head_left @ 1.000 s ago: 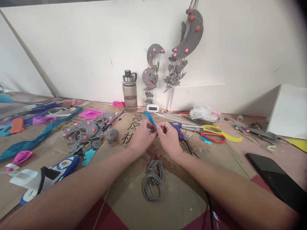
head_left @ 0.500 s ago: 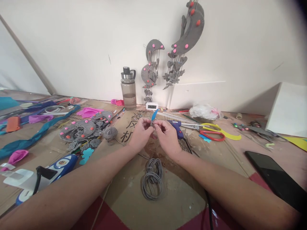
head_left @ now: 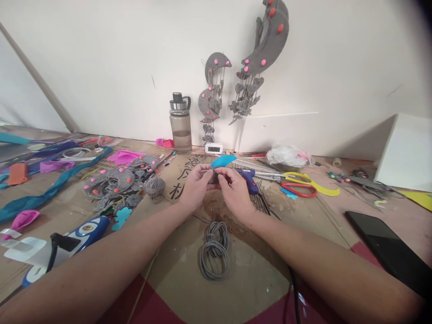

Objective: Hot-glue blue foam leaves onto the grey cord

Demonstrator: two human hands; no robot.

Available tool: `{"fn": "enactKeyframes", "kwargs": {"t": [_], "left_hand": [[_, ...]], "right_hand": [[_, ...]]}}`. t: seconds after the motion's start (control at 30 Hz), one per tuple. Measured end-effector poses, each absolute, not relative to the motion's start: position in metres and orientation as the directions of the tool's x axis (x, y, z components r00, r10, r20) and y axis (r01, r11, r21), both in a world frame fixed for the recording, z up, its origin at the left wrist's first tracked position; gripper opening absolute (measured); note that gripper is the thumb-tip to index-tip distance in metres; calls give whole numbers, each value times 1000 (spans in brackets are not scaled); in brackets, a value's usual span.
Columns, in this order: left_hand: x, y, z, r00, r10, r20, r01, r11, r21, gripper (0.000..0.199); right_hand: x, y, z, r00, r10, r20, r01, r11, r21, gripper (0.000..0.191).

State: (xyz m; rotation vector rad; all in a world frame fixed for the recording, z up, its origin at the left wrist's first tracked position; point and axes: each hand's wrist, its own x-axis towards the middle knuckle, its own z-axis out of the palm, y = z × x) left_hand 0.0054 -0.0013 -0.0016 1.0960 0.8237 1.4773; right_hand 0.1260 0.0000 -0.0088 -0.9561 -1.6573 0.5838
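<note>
My left hand (head_left: 198,185) and my right hand (head_left: 232,188) meet at mid-table, fingertips pinched on a small blue piece (head_left: 223,161) with a grey part beneath it, partly hidden by the fingers. The blue piece sticks out above the fingertips like a curved leaf. From a grey yarn ball (head_left: 155,188) on the left, a strand runs toward my hands. Nearer to me, below my hands, a looped coil of grey yarn (head_left: 214,252) lies on the cardboard (head_left: 249,270).
Behind my hands stand a water bottle (head_left: 181,130) and a small clock (head_left: 213,148). To the right are a blue glue gun (head_left: 249,179), red-handled scissors (head_left: 300,190) and a phone (head_left: 388,247). Grey moon ornaments (head_left: 118,180) lie left; others hang on the wall.
The blue piece has turned from a narrow, upright sliver to a broader shape leaning right. Both hands have shifted slightly, and more of the grey part shows between them.
</note>
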Motion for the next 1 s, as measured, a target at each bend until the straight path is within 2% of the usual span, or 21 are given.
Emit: {"fn": "enactKeyframes", "kwargs": {"t": [0.33,0.5,0.67,1.0], "left_hand": [[3,1,0,-83,979,184,-365,-202,909,30],[2,3,1,-133,973,187,-424,-226,877,26],[3,2,2,-89,981,171,-439,-193,877,26],[3,0,1,14,990,139,-430,-119,895,25]], "right_hand": [[124,-5,-6,-110,835,539,307,544,-781,21],[121,-5,-8,-42,877,478,112,479,-870,15],[122,-2,-5,41,939,342,-34,343,-939,23],[129,5,-7,54,929,367,130,357,-925,26]]}}
